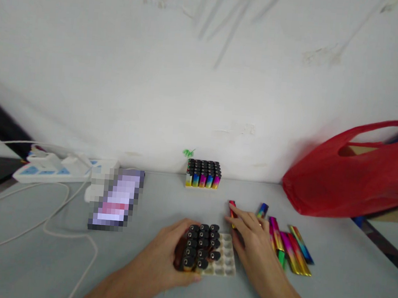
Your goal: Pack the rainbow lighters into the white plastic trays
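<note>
My left hand (163, 252) is wrapped round the left side of a group of black-topped lighters (202, 243) standing in rows in a pale tray (226, 261). The tray's right-hand cells have nothing in them. To the right of the tray, my right hand (251, 231) has its fingers bent over a shiny red and gold lighter sleeve (232, 208); the thumb side of this grip is partly hidden. Several more shiny sleeves (294, 250) in pink, gold, red, blue and green lie beyond this hand, and a blue one (263, 210) lies just behind it.
Against the wall stands a full block of lighters (203, 174). At the left are a phone (119, 198), a power strip (56, 170) and loose white cables (64, 235). A red plastic bag (348, 179) stands at the right.
</note>
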The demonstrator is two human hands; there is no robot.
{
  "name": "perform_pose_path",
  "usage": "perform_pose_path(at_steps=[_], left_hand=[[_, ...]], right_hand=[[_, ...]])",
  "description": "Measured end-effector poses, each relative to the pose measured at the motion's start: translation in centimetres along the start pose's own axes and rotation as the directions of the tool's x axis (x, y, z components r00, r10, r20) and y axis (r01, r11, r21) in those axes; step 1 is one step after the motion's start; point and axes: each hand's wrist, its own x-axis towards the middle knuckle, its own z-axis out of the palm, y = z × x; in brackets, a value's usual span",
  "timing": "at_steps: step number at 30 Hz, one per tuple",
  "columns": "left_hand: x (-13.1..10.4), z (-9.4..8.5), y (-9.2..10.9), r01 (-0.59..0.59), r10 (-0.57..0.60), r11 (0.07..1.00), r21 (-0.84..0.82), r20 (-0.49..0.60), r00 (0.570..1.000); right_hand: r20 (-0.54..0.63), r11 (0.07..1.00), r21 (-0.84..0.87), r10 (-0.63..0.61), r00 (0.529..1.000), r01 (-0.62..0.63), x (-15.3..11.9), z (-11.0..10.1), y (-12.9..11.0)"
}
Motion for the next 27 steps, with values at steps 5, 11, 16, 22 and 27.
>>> perform_pose_path(at_steps=[5,11,16,22,27], left_hand=[[0.07,0.04,-0.04,0.002,-0.002,1.000,-0.007,0.001,1.000],[-0.01,0.08,-0.09,0.019,-0.019,1.000,0.002,-0.002,1.000],[0.00,-0.08,0.05,0.012,-0.013,1.000,0.017,0.006,1.000],[-0.03,-0.12,0.08,-0.008,0.008,1.000,0.026,-0.008,1.000],[-0.12,0.01,-0.08,-0.004,0.004,1.000,-0.015,-0.001,1.000]], right_hand=[[0.033,0.993,0.120,-0.022,0.999,0.018,-0.01,-0.03,0.11],[0.027,0.988,0.151,0.014,1.000,-0.018,0.21,-0.23,0.00],[0.046,0.984,0.123,0.126,0.991,-0.131,0.15,-0.25,-0.17],[0.053,0.975,0.140,0.166,0.985,-0.172,-0.08,0.01,0.03],[0.044,0.972,0.155,0.172,0.984,-0.176,0.13,-0.38,-0.52]])
